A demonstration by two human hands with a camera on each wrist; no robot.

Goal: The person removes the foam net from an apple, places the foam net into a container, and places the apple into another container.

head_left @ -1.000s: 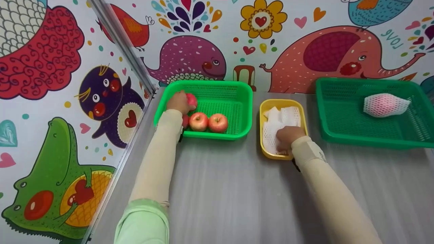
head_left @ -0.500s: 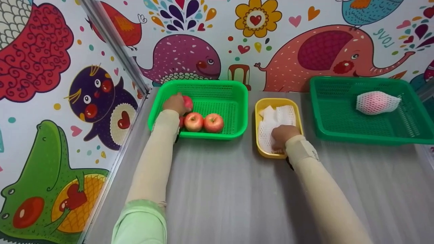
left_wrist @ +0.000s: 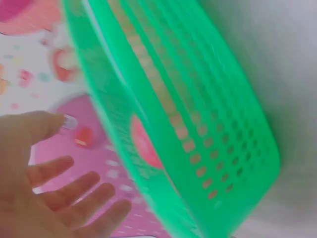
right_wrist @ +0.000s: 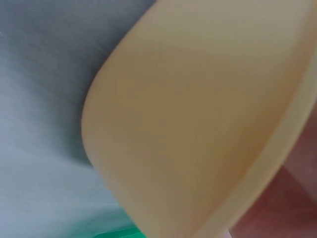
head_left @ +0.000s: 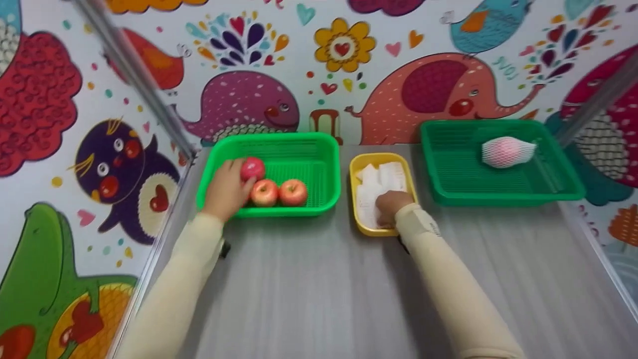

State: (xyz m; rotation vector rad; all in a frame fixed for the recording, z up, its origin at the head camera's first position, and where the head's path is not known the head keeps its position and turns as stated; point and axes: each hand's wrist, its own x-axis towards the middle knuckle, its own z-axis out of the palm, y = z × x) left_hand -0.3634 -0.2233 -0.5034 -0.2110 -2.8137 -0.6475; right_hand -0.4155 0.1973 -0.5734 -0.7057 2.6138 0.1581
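Observation:
In the head view my left hand (head_left: pixel 227 192) is over the left side of the bright green basket (head_left: pixel 331 174), fingers spread beside a red apple (head_left: pixel 252 168). The left wrist view shows that hand with its fingers apart and nothing in the palm. Two paler apples (head_left: pixel 293 192) sit side by side near the basket's front wall; part of another red fruit shows by the thumb. My right hand (head_left: pixel 394 207) reaches into a yellow container (head_left: pixel 355 199) onto white foam fruit nets (head_left: pixel 371 192). Its fingertips are hidden, and the container's wall blocks them in the right wrist view.
A dark green basket (head_left: pixel 503 197) stands at the right, holding a pink fruit in a white foam net (head_left: pixel 508 152). The baskets stand on a grey table (head_left: pixel 309 289), close to a wall with printed cartoon animals (head_left: pixel 249 104). Side panels rise at left and right.
My left hand has let go of the red apple and drawn back toward the basket's near left; its fingers have spread. The right hand stays in the yellow container. The head view has shifted.

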